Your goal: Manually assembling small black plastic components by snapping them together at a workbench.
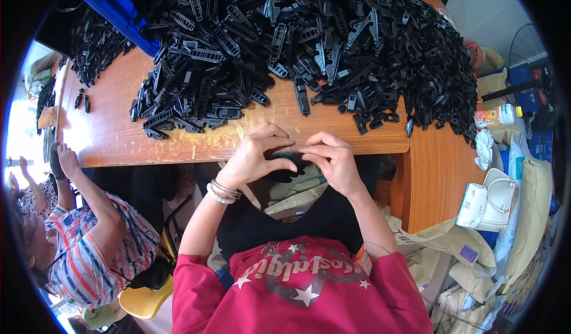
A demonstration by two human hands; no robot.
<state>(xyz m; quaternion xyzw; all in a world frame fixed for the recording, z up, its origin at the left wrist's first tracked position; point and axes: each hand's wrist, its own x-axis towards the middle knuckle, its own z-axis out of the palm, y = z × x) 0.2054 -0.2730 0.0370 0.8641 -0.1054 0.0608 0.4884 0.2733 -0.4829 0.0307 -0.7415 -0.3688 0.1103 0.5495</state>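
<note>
Left hand [253, 156]: in front of the table's near edge, fingers bent toward the right hand, thumb stretched below them; whether they grip a part I cannot tell.
Bracelets [223, 192]: stacked around the left wrist.
Right hand [334, 160]: just beside the left one, thumb and forefinger drawn together in a pinch; anything between their tips is too small to tell.
Between the hands: a dark shape [285, 154], either a small part or the dark background; I cannot tell which.
Ladder-like black plastic parts [205, 54]: heaped on the wooden table [178, 150], far of the left hand, some slipping toward the near edge.
Single long black part [301, 98]: lying on the wood, just far of the hands, at the heap's near fringe.
Smaller black plastic pieces [431, 66]: a dense pile on the right, spreading to the adjoining side table [440, 185].
Blue plastic bin [116, 7]: far left, tilted beside the heap.
Co-worker [98, 245]: on the left, in a striped top, one hand [68, 160] near the table's left corner.
Side table's right edge: yellow-capped bottle [498, 115], tissue pack [471, 206], white handbag [501, 192].
</note>
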